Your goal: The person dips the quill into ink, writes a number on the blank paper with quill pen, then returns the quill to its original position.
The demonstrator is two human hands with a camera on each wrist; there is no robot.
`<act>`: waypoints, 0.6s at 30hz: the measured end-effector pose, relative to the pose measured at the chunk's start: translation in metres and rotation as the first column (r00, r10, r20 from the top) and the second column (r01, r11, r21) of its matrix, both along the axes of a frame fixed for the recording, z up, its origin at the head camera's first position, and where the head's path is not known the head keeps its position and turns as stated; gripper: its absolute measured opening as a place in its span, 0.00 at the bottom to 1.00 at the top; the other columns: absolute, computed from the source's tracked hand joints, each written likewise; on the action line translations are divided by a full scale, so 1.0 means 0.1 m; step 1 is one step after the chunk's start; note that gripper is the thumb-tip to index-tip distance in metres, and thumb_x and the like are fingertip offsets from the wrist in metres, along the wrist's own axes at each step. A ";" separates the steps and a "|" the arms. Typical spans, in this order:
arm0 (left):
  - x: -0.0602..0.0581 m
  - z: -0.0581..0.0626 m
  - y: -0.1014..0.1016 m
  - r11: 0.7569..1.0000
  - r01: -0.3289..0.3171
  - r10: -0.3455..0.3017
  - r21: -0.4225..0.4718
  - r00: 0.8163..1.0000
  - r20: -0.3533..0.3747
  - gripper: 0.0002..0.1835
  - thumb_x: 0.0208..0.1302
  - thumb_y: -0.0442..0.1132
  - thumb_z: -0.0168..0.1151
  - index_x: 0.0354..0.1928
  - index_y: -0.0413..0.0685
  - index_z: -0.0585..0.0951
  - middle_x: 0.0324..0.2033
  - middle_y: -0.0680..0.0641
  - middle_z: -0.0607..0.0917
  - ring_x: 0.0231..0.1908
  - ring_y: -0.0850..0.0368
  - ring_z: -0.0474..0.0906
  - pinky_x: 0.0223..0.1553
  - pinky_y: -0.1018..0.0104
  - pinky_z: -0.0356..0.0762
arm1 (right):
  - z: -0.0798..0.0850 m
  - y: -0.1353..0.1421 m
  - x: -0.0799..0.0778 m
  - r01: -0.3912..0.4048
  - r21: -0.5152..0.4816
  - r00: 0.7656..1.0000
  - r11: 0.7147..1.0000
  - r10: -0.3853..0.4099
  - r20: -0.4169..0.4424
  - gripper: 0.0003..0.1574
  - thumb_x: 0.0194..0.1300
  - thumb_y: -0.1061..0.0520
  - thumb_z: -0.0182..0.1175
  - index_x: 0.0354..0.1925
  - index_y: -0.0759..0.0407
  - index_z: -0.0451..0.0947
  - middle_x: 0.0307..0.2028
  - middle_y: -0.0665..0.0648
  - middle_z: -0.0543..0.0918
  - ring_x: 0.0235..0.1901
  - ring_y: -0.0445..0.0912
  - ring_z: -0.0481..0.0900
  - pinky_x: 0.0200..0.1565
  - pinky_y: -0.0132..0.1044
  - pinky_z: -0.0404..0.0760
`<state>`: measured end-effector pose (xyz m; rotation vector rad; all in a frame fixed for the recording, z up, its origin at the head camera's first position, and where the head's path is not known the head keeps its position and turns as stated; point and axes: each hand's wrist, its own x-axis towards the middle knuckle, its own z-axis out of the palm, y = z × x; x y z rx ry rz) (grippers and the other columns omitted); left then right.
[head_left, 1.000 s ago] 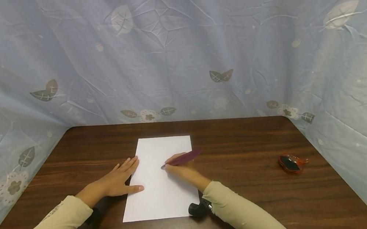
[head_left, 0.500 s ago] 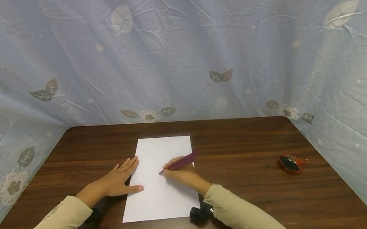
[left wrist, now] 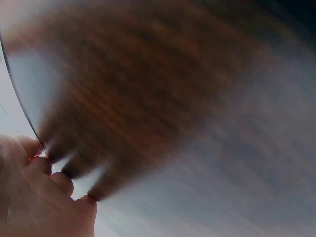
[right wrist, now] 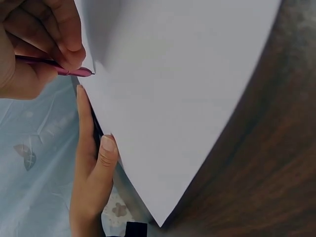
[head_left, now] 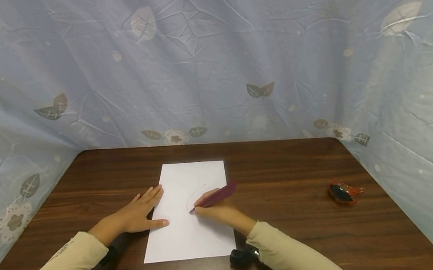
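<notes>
A sheet of white paper [head_left: 187, 242] lies on the dark wooden table. My left hand [head_left: 139, 212] is spread flat at the sheet's left edge, fingertips and thumb resting on the paper. In the right hand [head_left: 217, 211] is a purple pen [head_left: 219, 195], pinched between thumb and fingers with its tip on the paper. A thin curved line [head_left: 189, 196] runs from the upper middle of the sheet down to the pen tip. The right wrist view shows the pen tip [right wrist: 85, 72] up close at the paper's surface.
An orange-rimmed item with a dark face [head_left: 342, 193] lies on the right part of the wooden table [head_left: 291, 175]. A light blue patterned cloth [head_left: 210, 66] hangs around the back and sides. A black wrist device [head_left: 241, 256] sits under the right wrist.
The right hand and pen have moved down the sheet, toward the near edge, and a curved line now shows on the paper. The left hand has stayed in place.
</notes>
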<state>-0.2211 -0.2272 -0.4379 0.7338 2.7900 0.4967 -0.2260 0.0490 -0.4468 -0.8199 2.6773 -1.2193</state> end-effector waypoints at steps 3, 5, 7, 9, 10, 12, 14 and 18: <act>-0.01 -0.02 -0.01 1.000 -0.001 0.001 0.001 1.000 -0.001 0.55 0.58 0.68 0.58 0.73 0.35 0.50 0.74 0.36 0.47 0.72 0.33 0.41 0.66 0.30 0.39 | -0.01 0.02 0.03 0.020 -0.188 0.998 0.982 -0.007 0.070 0.07 0.53 0.67 0.66 0.34 0.68 0.85 0.31 0.60 0.87 0.28 0.30 0.76 0.34 0.20 0.74; -0.01 -0.02 -0.02 1.000 -0.003 0.003 0.000 1.000 -0.001 0.56 0.58 0.68 0.57 0.73 0.35 0.50 0.74 0.36 0.47 0.72 0.33 0.41 0.66 0.31 0.39 | -0.01 0.04 0.04 0.011 -0.241 0.996 0.970 0.010 0.085 0.07 0.54 0.66 0.67 0.34 0.68 0.85 0.31 0.61 0.87 0.27 0.30 0.76 0.34 0.22 0.75; -0.01 -0.02 -0.02 1.000 -0.004 0.004 -0.001 1.000 0.000 0.56 0.58 0.68 0.57 0.73 0.35 0.50 0.74 0.36 0.47 0.72 0.33 0.41 0.66 0.31 0.39 | -0.02 0.06 0.06 -0.005 -0.255 0.996 0.967 0.028 0.084 0.07 0.54 0.66 0.66 0.34 0.69 0.85 0.31 0.62 0.87 0.27 0.29 0.75 0.34 0.21 0.75; -0.01 -0.02 -0.02 1.000 -0.003 0.003 0.001 1.000 -0.001 0.56 0.58 0.68 0.57 0.73 0.35 0.50 0.74 0.36 0.47 0.72 0.33 0.41 0.66 0.30 0.39 | -0.01 0.08 0.07 -0.017 -0.256 0.996 0.966 0.039 0.078 0.07 0.54 0.67 0.66 0.34 0.70 0.84 0.32 0.63 0.87 0.27 0.28 0.75 0.34 0.21 0.75; -0.01 -0.02 -0.02 1.000 -0.003 0.003 0.001 1.000 -0.001 0.56 0.58 0.68 0.57 0.73 0.35 0.50 0.74 0.36 0.47 0.72 0.33 0.41 0.66 0.30 0.39 | -0.01 0.09 0.07 -0.024 -0.257 0.996 0.966 0.045 0.077 0.07 0.54 0.67 0.66 0.34 0.70 0.84 0.32 0.63 0.87 0.28 0.28 0.75 0.35 0.21 0.75; -0.01 -0.02 -0.02 1.000 -0.002 0.002 0.002 1.000 -0.002 0.56 0.58 0.68 0.57 0.73 0.35 0.50 0.74 0.36 0.47 0.72 0.33 0.41 0.66 0.30 0.39 | -0.01 0.11 0.08 -0.029 -0.241 0.996 0.970 0.047 0.071 0.07 0.55 0.67 0.66 0.35 0.70 0.84 0.32 0.63 0.87 0.29 0.28 0.75 0.36 0.21 0.75; -0.01 -0.02 -0.01 1.000 -0.002 0.002 0.002 1.000 -0.004 0.55 0.58 0.68 0.57 0.73 0.35 0.50 0.74 0.36 0.48 0.72 0.33 0.41 0.66 0.30 0.39 | 0.01 0.13 0.09 -0.030 -0.234 0.996 0.972 0.049 0.075 0.07 0.55 0.67 0.66 0.35 0.70 0.84 0.32 0.63 0.87 0.28 0.28 0.74 0.35 0.21 0.75; -0.02 -0.03 -0.02 1.000 0.000 0.000 0.004 1.000 -0.006 0.55 0.59 0.68 0.57 0.73 0.35 0.50 0.74 0.36 0.47 0.72 0.33 0.41 0.66 0.30 0.39 | 0.06 0.16 0.11 -0.014 -0.209 0.995 0.978 0.034 0.089 0.07 0.54 0.66 0.66 0.34 0.68 0.85 0.31 0.60 0.86 0.27 0.29 0.74 0.34 0.22 0.74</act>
